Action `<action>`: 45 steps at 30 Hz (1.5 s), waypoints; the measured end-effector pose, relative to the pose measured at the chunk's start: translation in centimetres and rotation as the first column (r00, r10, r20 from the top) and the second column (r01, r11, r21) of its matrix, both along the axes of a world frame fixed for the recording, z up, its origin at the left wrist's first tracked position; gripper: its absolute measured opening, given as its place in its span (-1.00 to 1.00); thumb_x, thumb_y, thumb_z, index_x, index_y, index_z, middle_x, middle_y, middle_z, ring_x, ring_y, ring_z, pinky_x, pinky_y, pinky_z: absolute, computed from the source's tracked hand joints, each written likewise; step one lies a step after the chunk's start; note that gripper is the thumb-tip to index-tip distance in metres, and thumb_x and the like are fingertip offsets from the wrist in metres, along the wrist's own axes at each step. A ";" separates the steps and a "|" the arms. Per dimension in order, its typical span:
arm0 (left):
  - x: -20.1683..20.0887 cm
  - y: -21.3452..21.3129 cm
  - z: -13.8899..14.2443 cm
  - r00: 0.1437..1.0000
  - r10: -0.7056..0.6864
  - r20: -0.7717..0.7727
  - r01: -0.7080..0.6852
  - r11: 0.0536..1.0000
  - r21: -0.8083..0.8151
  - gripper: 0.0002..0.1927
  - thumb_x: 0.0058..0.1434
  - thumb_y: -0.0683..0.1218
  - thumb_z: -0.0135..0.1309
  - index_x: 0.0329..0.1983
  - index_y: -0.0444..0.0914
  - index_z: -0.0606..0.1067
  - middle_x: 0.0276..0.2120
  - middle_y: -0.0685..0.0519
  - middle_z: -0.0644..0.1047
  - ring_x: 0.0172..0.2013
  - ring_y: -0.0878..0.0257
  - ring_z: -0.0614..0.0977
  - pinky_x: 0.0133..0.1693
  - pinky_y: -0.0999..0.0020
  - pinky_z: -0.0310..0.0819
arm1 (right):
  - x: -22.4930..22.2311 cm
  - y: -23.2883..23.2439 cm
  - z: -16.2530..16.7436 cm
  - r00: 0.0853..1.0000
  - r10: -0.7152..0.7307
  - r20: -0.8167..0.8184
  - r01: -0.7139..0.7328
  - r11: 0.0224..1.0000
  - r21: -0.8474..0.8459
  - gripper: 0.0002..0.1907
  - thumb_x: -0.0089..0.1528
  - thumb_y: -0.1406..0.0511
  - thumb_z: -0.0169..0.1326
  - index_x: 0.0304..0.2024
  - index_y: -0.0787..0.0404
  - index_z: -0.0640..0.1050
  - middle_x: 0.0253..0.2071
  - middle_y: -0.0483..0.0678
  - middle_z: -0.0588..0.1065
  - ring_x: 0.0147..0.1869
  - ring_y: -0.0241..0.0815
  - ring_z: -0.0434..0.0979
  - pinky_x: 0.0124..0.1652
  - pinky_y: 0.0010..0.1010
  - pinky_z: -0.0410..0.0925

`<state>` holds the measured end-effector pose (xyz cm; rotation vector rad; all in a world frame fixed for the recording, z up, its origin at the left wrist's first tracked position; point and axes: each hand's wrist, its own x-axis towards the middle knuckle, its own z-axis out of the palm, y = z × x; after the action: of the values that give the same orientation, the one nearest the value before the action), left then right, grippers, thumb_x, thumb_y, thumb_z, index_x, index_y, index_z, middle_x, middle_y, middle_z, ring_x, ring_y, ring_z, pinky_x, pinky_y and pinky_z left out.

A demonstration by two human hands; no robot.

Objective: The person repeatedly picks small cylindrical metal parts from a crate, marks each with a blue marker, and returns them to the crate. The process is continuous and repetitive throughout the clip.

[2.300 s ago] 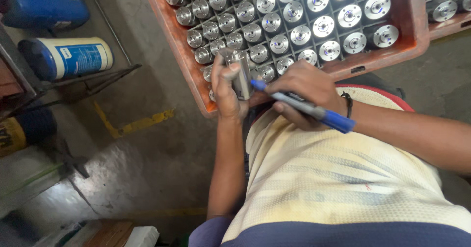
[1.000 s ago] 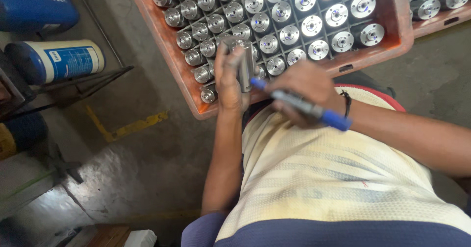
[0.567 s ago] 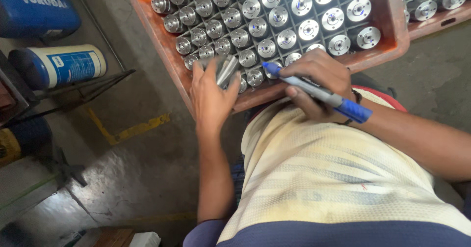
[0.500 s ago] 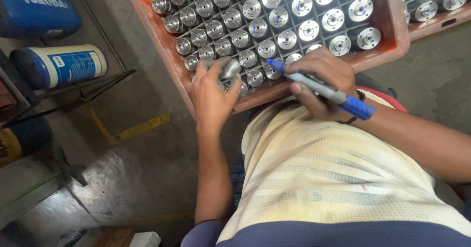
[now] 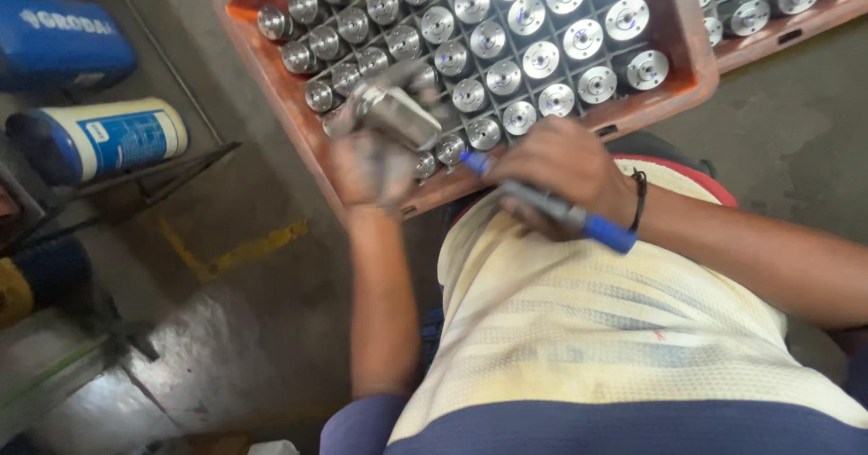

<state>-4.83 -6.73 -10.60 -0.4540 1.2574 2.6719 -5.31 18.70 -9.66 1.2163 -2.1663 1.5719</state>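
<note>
We have our left hand (image 5: 371,170) wrapped around a metal cylinder (image 5: 393,111), lifted just above the near-left corner of the orange crate (image 5: 683,48). Though blurred, the cylinder's long axis seems to run from lower right to upper left, one end pointing toward the crate's left wall. Our right hand (image 5: 565,170), just beside it to the right, grips a blue marker (image 5: 542,203) whose tip points at the cylinder.

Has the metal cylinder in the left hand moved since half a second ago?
Yes. The metal cylinder has come up out of the orange crate, lifted clear of its row in the left hand.
</note>
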 end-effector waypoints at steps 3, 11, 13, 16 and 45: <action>0.3 3.1 -3.7 0.997 0.043 0.059 -0.040 0.998 -0.041 -0.55 0.46 0.12 -0.08 0.07 -0.34 0.51 -0.21 0.01 0.59 -0.26 0.29 0.56 -0.23 0.37 0.47 | -0.1 0.0 -0.1 0.998 0.049 -0.047 -0.049 0.999 0.015 -0.79 0.27 0.29 0.19 -0.10 0.27 0.57 -0.26 0.02 0.57 -0.26 -0.05 0.54 -0.21 -0.23 0.34; 0.8 5.0 -4.4 1.000 0.027 0.016 -0.023 0.983 -0.184 -0.50 0.59 0.14 -0.17 0.10 -0.37 0.55 -0.33 0.12 0.50 -0.40 0.43 0.45 -0.37 0.52 0.36 | 0.3 -0.2 -1.3 0.998 -0.024 0.063 0.030 0.994 -0.103 -0.86 0.29 0.31 0.10 -0.15 0.24 0.57 -0.28 -0.01 0.55 -0.30 -0.11 0.53 -0.24 -0.29 0.37; 0.6 5.1 -4.1 0.998 0.066 0.016 -0.061 0.974 -0.218 -0.68 0.41 0.01 0.01 0.08 -0.29 0.42 -0.29 0.10 0.51 -0.36 0.36 0.51 -0.34 0.42 0.46 | 0.8 -0.1 -1.6 0.999 0.013 0.049 -0.012 0.999 -0.034 -0.85 0.30 0.29 0.12 -0.16 0.25 0.58 -0.29 -0.01 0.57 -0.31 -0.10 0.52 -0.26 -0.26 0.35; 0.5 5.4 -4.2 0.998 0.060 0.028 -0.054 0.982 -0.179 -0.63 0.26 -0.03 0.11 0.05 -0.26 0.35 -0.30 0.01 0.54 -0.38 0.25 0.58 -0.35 0.35 0.54 | 1.2 -0.1 -1.9 0.996 -0.046 0.075 0.049 0.998 -0.041 -0.84 0.31 0.29 0.13 -0.18 0.27 0.57 -0.29 0.01 0.56 -0.31 -0.09 0.51 -0.28 -0.24 0.34; -1.1 5.5 -2.1 0.994 -0.101 -0.039 0.096 0.989 -0.116 -0.48 0.46 0.21 -0.13 0.06 -0.31 0.53 -0.17 -0.03 0.57 -0.22 0.25 0.59 -0.13 0.36 0.49 | 0.5 2.8 -1.2 0.999 -0.019 -0.036 0.018 1.000 -0.015 -0.82 0.25 0.31 0.16 -0.14 0.28 0.57 -0.26 0.04 0.57 -0.23 -0.03 0.55 -0.21 -0.21 0.35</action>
<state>-5.88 -1.27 -12.72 -0.3388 1.4122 2.5510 -4.77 21.47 -10.86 1.2075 -2.1340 1.5432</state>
